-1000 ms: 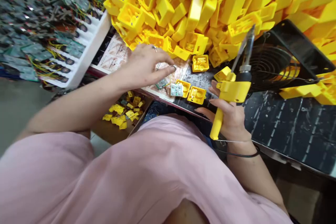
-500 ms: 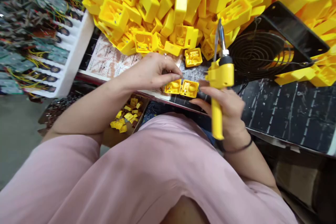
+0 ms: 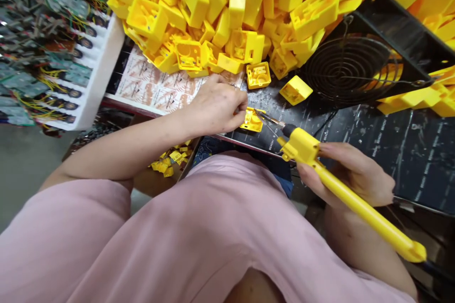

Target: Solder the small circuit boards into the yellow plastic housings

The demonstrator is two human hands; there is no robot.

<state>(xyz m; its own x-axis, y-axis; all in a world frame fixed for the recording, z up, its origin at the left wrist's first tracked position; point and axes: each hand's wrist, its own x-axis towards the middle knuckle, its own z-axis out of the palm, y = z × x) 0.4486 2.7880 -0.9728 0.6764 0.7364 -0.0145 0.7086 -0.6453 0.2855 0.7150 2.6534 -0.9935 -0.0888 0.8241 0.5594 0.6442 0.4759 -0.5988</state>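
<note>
My right hand (image 3: 351,175) grips a yellow soldering iron (image 3: 362,208), which slants down from upper left to lower right. Its metal tip and a thin feed tube reach a small yellow plastic case (image 3: 251,120) near the table's front edge. My left hand (image 3: 222,106) is closed, fingers bent in a pinch over that case's left side; whatever lies between the fingertips is hidden. Just beyond the hands, an open yellow case (image 3: 259,75) with moulded compartments rests on the table. Another yellow case (image 3: 296,90) sits to its right.
Yellow cases (image 3: 220,4) are heaped along the back. A black fan with a wire grille (image 3: 341,71) stands at right. On the left, a white foam tray (image 3: 101,75) carries wired circuit boards. Below the table edge, a box contains small yellow parts (image 3: 163,165).
The soldering iron has swung from pointing upward to pointing left, its tip now at the case. My left hand has shifted slightly and covers more of the case. The right-hand yellow case has come into sight.
</note>
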